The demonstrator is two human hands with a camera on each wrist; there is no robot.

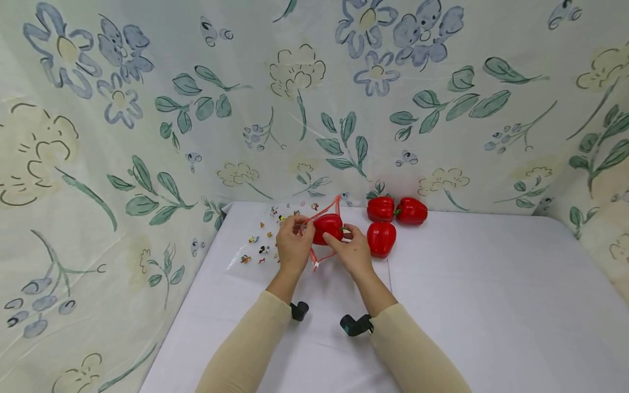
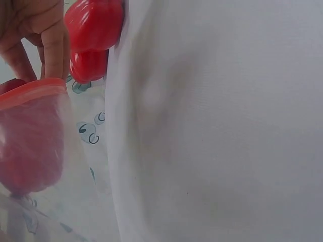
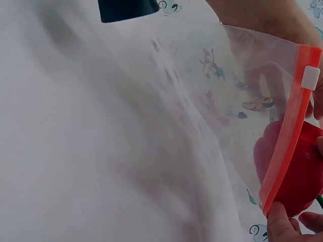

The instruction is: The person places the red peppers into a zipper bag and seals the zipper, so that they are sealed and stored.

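A clear zip bag (image 3: 237, 85) with small cartoon prints and a red-orange zip edge is spread at its mouth. A red bell pepper (image 1: 325, 228) sits partly inside that mouth, its green stem toward the right. My left hand (image 1: 295, 245) pinches the bag's edge at the pepper's left side. From the right, my right hand (image 1: 355, 254) grips the pepper near the stem end, its thumb on the front. The white slider (image 3: 310, 77) is at one end of the zip edge. Through the plastic, the pepper's lower end shows in the left wrist view.
Just right of my right hand, a bell pepper (image 1: 381, 239) lies on the white-covered table (image 1: 491, 284). Behind it are another pepper (image 1: 380, 209) and a third pepper (image 1: 411, 211). A flowered cloth (image 1: 295, 109) hangs along the table's back edge.
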